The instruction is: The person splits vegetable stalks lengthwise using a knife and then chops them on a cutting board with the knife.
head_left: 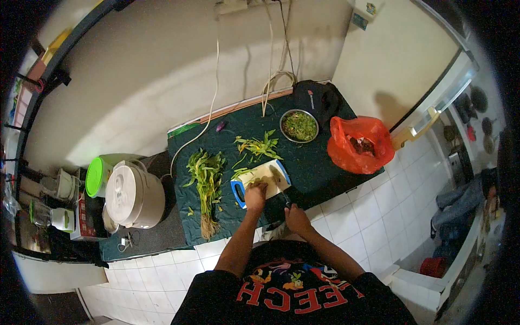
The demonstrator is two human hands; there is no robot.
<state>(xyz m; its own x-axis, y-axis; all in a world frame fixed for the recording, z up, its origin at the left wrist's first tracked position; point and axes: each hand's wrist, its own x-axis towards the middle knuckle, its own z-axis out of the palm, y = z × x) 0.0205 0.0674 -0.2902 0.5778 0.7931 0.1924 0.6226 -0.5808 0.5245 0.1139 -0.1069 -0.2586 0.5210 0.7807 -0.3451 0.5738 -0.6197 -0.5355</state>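
Left hand (255, 195) pressed flat, fingers curled, on a small bunch of green stems lying on the white rectangular plastic cutting board w/ blue rim and handle (268, 176). Board sits near the front edge of the tabletop (314, 168), roughly mid-way along it. The tabletop is covered w/ a dark green matte cloth.

Right hand (296, 218) closed round the handle of a dark-bladed knife (280, 187), just off the front edge; the thin blade runs up onto the board beside the left hand.

Long bundle of leafy green vegetables w/ pale stringy roots (206, 187) lies left of the board, roots toward the front edge, leaves toward the back. Smaller loose pile of green and yellowish trimmed leaves (259, 145) behind the board, apart from it.

Round shiny metal bowl filled w/ chopped greens (299, 125) near the back edge, right of centre. Crumpled orange thin plastic bag (358, 144) at the right edge, mouth open, dark stuff inside, can't tell what. Black fabric bag (319, 97) at the back right corner; small label on it, unreadable.

Left of the tabletop, lower down: white rounded plastic rice cooker (134, 195), w/ a round green lid (95, 176) just beside it.

Person's black shirt (295, 295) has red block letters, partly seen, reading approx. "ECH".
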